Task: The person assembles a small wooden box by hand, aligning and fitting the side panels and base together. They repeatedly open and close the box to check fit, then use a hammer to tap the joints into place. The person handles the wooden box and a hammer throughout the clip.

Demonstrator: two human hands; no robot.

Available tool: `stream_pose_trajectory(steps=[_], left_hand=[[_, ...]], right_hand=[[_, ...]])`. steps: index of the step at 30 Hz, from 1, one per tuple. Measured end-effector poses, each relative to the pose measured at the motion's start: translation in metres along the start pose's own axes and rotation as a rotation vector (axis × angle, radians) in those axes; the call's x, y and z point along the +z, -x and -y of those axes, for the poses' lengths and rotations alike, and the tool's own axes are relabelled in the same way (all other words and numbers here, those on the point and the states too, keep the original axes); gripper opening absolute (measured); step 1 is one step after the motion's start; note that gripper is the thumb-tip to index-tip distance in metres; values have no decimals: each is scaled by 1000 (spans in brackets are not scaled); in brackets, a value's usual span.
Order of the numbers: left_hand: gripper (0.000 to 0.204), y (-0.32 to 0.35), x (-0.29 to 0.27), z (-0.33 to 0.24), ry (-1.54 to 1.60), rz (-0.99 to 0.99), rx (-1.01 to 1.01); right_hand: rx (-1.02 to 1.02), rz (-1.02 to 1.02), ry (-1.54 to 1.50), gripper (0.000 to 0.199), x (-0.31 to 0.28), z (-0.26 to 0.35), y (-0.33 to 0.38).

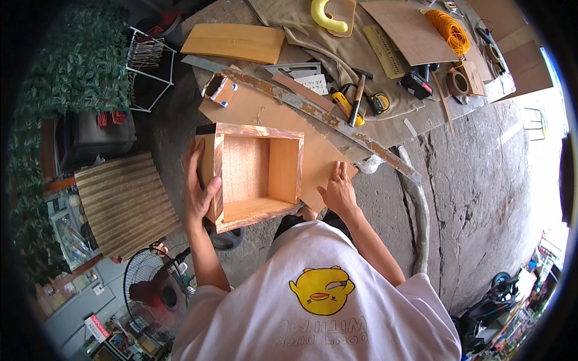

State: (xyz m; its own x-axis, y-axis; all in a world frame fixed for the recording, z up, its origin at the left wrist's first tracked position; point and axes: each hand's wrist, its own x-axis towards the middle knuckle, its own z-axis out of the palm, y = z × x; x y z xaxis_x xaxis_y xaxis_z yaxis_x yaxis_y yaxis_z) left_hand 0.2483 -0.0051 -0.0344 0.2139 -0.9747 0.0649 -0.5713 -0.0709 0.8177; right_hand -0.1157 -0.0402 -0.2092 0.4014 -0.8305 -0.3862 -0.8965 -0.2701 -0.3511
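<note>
An open wooden box with dark-streaked rim edges stands at the table's near edge, its hollow side turned up toward me. My left hand grips the box's left wall, the thumb on the rim and the fingers along the outside. To the right of the box, my right hand lies on a brown cardboard sheet near its corner, fingers stretched out and holding nothing. Just behind the box are a few small thin bits and a small torn carton.
A long rusty metal bar crosses the table. Beyond it lie a hammer, tape measure, black power tool, tape roll, orange cord and curved wooden board. A fan stands at lower left.
</note>
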Motion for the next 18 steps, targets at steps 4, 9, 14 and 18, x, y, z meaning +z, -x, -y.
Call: stream_pose_trajectory(steps=[4,9,14,18], left_hand=[[92,2,0,8,10,-23,-31],[92,6,-1,19,110,-51,-111],[83,6,-5,27,148,-72,-81],[81,4,3,15,180,-88,-91]], right_hand=[[-21,-19,-8,88,-2,-1,0],[-41,11,0,86,-15,4,2],[-55,-13,-94,75,-14,0,1],[-101,-28,-98,74,-15,-4,4]])
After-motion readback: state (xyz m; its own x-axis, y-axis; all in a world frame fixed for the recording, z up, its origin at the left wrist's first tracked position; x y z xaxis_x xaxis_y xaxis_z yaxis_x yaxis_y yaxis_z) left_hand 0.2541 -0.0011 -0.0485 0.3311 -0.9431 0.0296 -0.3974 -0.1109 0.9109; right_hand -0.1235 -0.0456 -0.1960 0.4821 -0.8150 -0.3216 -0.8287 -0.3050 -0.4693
